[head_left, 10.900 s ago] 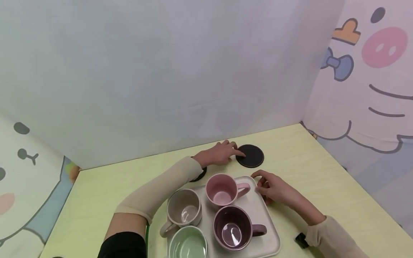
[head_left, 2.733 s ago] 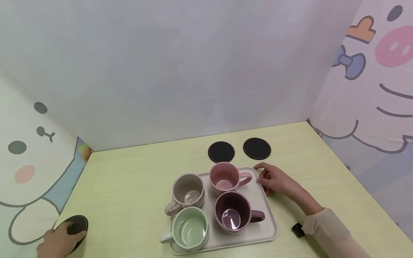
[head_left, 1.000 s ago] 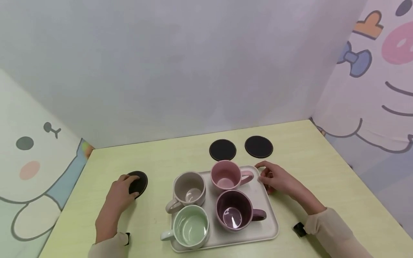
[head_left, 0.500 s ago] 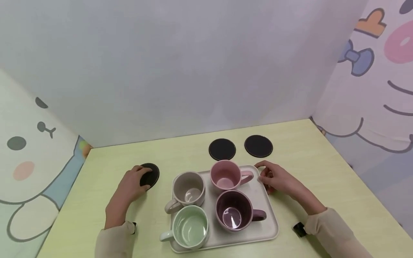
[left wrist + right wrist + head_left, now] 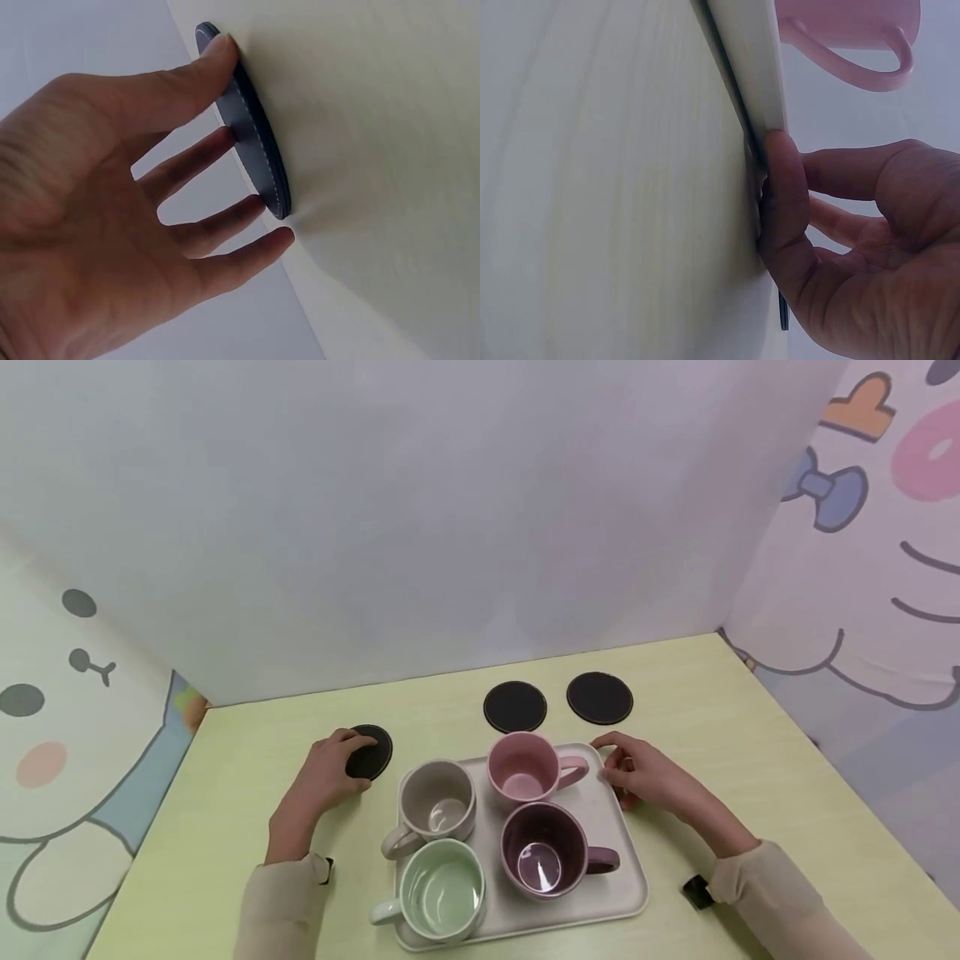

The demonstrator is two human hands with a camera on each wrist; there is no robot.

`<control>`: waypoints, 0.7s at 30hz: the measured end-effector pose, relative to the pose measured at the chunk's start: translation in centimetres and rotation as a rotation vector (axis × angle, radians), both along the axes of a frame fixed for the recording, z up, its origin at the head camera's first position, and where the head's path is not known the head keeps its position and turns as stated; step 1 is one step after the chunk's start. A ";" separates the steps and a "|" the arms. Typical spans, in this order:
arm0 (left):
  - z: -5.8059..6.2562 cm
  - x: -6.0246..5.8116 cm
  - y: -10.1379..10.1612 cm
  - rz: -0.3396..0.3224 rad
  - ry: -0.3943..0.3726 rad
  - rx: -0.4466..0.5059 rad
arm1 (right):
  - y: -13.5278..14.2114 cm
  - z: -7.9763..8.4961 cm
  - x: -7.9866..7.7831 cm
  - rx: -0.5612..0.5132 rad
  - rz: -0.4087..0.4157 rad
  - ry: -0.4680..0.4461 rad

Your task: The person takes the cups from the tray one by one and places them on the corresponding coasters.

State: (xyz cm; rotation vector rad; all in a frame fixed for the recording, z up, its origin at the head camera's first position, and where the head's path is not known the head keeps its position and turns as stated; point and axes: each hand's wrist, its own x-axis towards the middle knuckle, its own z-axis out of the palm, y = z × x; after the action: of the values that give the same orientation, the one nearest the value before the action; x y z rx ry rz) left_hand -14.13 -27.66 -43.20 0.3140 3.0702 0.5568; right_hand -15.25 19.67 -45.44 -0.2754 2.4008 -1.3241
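Note:
My left hand (image 5: 324,770) pinches a round black coaster (image 5: 372,752) at the tray's left, thumb on one edge and fingers on the other. In the left wrist view the stitched coaster (image 5: 251,139) stands nearly level close over the tabletop. My right hand (image 5: 645,774) has its curled fingers and thumb at the far right corner of the white tray (image 5: 611,827), gripping its rim lightly. On the tray stand a pink mug (image 5: 513,760), a dark purple mug (image 5: 517,852), a beige mug (image 5: 416,806) and a light green mug (image 5: 420,893).
Two black coasters, a left one (image 5: 515,707) and a right one (image 5: 600,697), lie flat behind the tray on the pale table (image 5: 202,827). A grey wall (image 5: 450,527) stands along the table's back edge, with cartoon-printed walls at the sides.
Over the last second my left hand has carried the coaster rightward and away from me, from the left of the table toward the tray. My right hand and the mugs have stayed put.

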 end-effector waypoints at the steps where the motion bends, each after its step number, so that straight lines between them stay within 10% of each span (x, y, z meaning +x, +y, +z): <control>1: 0.0 -0.2 0.1 -0.003 0.003 -0.001 | 0.0 0.0 0.0 0.002 -0.002 0.000; 21: 0.6 -2.4 0.8 -0.076 0.005 -0.006 | 0.2 -0.1 0.0 -0.025 0.006 -0.012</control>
State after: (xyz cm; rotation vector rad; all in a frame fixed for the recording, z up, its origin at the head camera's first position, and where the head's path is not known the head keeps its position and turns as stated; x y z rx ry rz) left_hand -16.54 -26.83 -42.61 0.4298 3.0490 0.5446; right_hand -15.28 19.85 -45.50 -0.2803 2.3732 -1.3498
